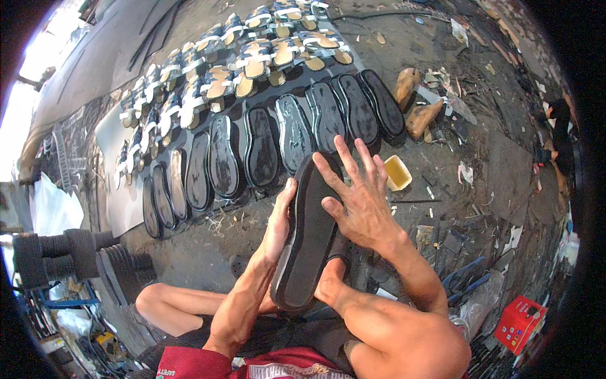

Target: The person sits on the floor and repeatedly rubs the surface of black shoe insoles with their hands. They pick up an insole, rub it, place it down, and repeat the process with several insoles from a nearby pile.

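Note:
A black shoe sole (310, 243) stands tilted above my lap, its flat dark face toward me and a raised rim around it. My left hand (278, 222) grips its left edge, thumb pointing up along the side; the other fingers are hidden behind it. Over the upper right part of the sole, my right hand (365, 205) has its fingers spread, the fingertips at or just above the surface; I cannot tell how firmly they touch. Beyond my hands lies a row of black soles (262, 148), several of them shiny and wet-looking.
Behind the row stand many sandal uppers with tan insoles (255, 60). To the right are wooden shoe lasts (421, 119) and a small tub of yellowish stuff (398, 173). Stacked soles (117, 271) sit at left, a red box (520, 324) at lower right. Scraps litter the floor.

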`<state>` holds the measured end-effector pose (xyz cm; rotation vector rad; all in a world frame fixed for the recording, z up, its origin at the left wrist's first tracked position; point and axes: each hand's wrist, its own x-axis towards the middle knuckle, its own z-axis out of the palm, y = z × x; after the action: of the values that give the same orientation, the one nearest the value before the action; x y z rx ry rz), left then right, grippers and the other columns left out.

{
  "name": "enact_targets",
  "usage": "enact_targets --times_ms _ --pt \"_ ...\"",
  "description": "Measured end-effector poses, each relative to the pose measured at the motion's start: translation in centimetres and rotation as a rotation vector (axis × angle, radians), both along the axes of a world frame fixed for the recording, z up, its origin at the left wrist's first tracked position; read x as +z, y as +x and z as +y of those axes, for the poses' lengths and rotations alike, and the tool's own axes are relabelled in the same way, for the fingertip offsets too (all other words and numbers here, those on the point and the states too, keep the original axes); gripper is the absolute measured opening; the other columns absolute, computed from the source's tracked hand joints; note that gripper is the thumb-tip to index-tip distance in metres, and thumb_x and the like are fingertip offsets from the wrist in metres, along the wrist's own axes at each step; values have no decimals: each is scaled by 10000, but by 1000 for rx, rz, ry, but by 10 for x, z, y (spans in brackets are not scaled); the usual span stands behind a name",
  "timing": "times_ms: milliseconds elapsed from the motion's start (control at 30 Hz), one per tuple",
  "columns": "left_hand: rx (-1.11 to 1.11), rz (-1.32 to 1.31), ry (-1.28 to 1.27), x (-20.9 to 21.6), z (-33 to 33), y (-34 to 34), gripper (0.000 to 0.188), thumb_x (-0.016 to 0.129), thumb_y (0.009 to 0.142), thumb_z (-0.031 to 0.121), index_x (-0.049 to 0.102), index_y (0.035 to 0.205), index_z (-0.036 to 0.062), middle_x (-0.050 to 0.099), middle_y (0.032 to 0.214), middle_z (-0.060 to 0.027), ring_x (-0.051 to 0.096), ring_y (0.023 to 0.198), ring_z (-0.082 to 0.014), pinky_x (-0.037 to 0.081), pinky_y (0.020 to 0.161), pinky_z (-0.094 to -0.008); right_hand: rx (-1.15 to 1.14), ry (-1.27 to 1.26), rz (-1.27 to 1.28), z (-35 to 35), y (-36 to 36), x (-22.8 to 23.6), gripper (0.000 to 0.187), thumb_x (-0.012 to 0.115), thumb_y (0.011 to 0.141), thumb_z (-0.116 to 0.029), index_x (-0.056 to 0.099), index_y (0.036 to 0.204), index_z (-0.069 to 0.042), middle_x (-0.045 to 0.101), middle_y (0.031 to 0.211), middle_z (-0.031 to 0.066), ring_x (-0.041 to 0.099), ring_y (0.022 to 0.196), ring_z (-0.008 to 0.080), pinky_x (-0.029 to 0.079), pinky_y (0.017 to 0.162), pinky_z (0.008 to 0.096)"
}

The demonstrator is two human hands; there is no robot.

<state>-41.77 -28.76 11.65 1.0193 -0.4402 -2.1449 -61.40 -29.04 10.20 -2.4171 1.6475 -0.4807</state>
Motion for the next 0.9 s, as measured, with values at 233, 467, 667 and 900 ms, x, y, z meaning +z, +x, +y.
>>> enact_targets --times_ms 233,467,667,900 --pt "-24 110 50 -7 -6 12 683 335 1153 582 490 1611 100 693 1390 -153 755 1132 -232 638 975 -380 94 -10 15 -8 -6 7 642 277 1113 -686 378 1688 -420 178 1822 78 177 1631 419 116 1270 666" --pt "10 104 133 0 -9 12 701 377 1128 619 516 1589 110 714 1353 -164 776 1056 -258 662 896 -406 173 16 73 -7 -6 15 660 249 1092 -731 415 1664 -448 184 1819 63 184 1628 424 149 1264 690" --pt "-3 89 164 -10 -12 24 703 443 1099 642 561 1552 118 716 1350 -174 777 1028 -277 661 872 -423 240 7 100 -4 0 20 643 249 1089 -742 440 1643 -480 195 1816 39 176 1633 401 130 1275 677" --pt "26 419 103 -22 -15 29 621 439 1136 535 555 1553 91 685 1431 -170 725 1205 -302 590 1053 -483 348 21 42 12 8 27 593 354 1097 -688 410 1654 -491 209 1814 27 170 1639 357 125 1271 651"
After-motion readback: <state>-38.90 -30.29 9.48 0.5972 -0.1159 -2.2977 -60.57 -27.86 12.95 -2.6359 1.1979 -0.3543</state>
